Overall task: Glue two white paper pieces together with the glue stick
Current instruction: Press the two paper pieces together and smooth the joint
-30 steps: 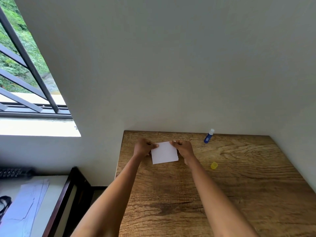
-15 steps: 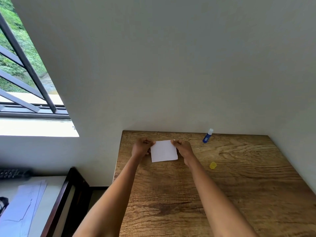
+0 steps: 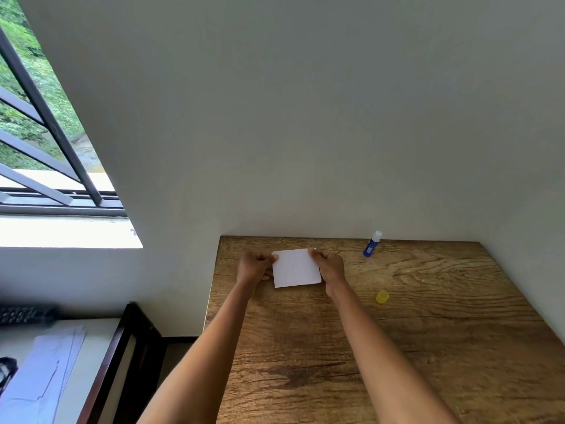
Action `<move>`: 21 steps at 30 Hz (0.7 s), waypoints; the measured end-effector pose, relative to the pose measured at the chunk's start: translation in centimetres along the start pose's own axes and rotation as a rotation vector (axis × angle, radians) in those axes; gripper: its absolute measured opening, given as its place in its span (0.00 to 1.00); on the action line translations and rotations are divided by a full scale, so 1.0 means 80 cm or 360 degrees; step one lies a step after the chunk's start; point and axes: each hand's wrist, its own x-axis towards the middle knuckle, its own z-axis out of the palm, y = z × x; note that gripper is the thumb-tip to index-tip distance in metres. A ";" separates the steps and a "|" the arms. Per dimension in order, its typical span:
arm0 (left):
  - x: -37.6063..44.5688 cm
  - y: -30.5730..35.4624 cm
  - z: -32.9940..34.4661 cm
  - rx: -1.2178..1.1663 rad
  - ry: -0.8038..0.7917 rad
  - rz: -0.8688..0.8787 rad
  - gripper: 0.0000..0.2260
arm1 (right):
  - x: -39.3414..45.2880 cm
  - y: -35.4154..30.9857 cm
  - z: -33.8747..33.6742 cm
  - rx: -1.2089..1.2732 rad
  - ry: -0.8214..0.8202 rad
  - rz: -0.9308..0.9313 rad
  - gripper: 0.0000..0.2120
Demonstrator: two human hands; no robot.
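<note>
Nearest the camera, two bare forearms reach forward over the wood-grain table [image 3: 428, 347], the left one crossing its left edge. To the left and lower down, a second, pale surface carries loose papers [image 3: 46, 371], with a dark keyboard [image 3: 24, 313] at its far end.

Further out, a small yellow cap [image 3: 382, 296] lies on the table to the right of the right forearm, apart from everything else.

Beyond that, both hands meet at a white paper [image 3: 296, 267] towards the far left part of the table. The left hand [image 3: 253, 266] has its fingers curled and pinches the paper's upper left corner between thumb and fingers. The right hand [image 3: 330, 266] pinches the upper right corner in the same way, its thumb on the top face. The paper looks like one rectangle; whether a second piece lies under it cannot be told. Its near edge appears close to the table, but whether it touches the wood is unclear.

Further back and to the right, the glue stick [image 3: 372, 244] stands tilted near the table's far edge, blue-bodied with a white top, well apart from the hands and uncapped.

Behind the table rises a plain pale wall [image 3: 305, 117]. At the far left is a window [image 3: 36, 133] with dark bars and green foliage outside.
</note>
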 end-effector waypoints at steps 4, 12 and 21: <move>-0.004 -0.003 0.000 -0.0193 0.0096 -0.0047 0.06 | -0.002 -0.001 -0.005 -0.0114 -0.0153 -0.0047 0.13; -0.001 0.019 0.006 0.0257 0.0055 0.0096 0.17 | -0.003 -0.012 -0.018 -0.0415 -0.0363 -0.0114 0.16; -0.006 0.062 0.022 0.0584 -0.0236 0.0362 0.11 | -0.019 -0.052 -0.007 -0.0624 -0.0651 -0.0266 0.11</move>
